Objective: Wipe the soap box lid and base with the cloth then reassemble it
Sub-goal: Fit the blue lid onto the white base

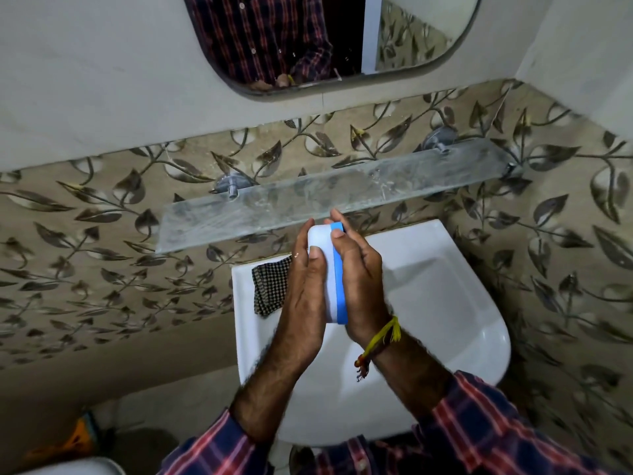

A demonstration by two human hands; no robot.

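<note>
The soap box [331,279], a white part and a blue part joined edge to edge, stands on its side between my palms above the white sink [445,303]. My left hand [305,296] grips the white side, thumb and fingers curled over its edges. On the blue side, my right hand [359,286] holds it with fingers wrapped round the far end. The black-and-white checked cloth [270,289] lies on the sink's back left rim, partly hidden behind my left hand.
A frosted glass shelf [308,197] on metal brackets runs along the leaf-patterned tiled wall just beyond my fingertips. A mirror [308,39] hangs above it. A yellow thread band is on my right wrist. The floor lies to the lower left.
</note>
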